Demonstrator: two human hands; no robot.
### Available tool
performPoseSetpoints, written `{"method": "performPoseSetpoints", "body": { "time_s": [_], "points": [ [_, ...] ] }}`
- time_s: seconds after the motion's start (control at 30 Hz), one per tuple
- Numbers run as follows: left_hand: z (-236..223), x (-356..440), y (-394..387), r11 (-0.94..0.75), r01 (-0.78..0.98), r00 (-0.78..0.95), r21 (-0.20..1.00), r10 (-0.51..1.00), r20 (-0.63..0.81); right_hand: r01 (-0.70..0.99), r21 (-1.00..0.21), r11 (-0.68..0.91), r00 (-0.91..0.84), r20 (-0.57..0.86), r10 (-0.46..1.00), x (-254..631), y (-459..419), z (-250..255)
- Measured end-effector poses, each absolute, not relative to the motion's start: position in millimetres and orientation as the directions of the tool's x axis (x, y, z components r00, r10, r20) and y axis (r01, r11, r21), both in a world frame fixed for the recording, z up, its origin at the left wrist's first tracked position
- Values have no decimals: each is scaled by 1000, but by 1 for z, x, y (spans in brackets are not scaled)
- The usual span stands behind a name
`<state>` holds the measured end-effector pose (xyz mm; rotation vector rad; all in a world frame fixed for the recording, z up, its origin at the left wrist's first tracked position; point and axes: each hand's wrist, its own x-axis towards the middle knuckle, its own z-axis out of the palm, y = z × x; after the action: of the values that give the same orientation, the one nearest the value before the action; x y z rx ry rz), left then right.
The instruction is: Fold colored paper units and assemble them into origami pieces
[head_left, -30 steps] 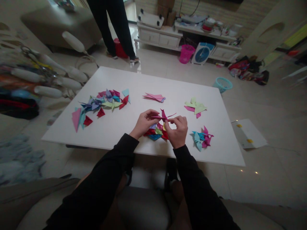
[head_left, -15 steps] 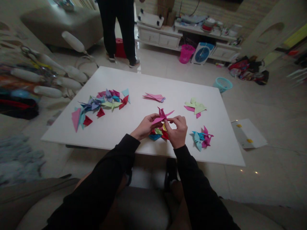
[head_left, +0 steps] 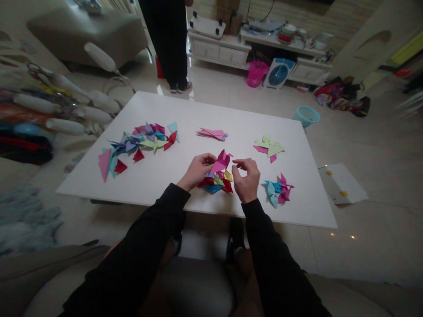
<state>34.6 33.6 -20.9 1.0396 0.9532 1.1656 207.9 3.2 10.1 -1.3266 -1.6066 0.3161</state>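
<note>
Between the fingers of my left hand (head_left: 197, 171) is a pink origami crane (head_left: 221, 162), held above the table. My right hand (head_left: 246, 176) is just to its right, apart from the crane, with thumb and forefinger spread and nothing visible between them. Directly below the crane lies a cluster of small folded papers (head_left: 218, 181) in red, green, yellow and blue. Beyond my hands rests a stack of narrow pink folded strips (head_left: 212, 134). Right of my right hand sits a small group of blue and magenta cranes (head_left: 278, 191).
The white table (head_left: 185, 114) carries a large pile of folded paper pieces (head_left: 145, 140) on the left and green and pink pieces (head_left: 269, 147) on the right. A person in black trousers (head_left: 168, 39) stands beyond it. A blue basket (head_left: 306, 116) is on the floor.
My right hand has let go of the pink crane and opened, moving slightly right. The crane has turned in my left hand. The person beyond the table has brought their legs together.
</note>
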Motion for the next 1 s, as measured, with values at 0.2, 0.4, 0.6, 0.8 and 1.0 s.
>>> {"method": "performPoseSetpoints", "body": {
  "time_s": [0.2,0.4,0.6,0.8,1.0],
  "points": [
    [-17,32,35,33,-107,184,994,983,-12,529,-748,400,44,495,868,208,2,15],
    [-12,32,34,7,-36,199,999,980,0,540,-741,400,27,490,871,206,4,12],
    [-12,29,34,-28,-43,185,999,982,35,543,-751,375,25,461,887,207,3,9],
    [-16,28,34,-2,0,135,1000,991,2,691,-668,278,80,452,888,240,11,0],
    [-13,27,32,20,33,123,999,992,-24,855,-510,-98,291,315,903,336,37,-27]
  ]
}}
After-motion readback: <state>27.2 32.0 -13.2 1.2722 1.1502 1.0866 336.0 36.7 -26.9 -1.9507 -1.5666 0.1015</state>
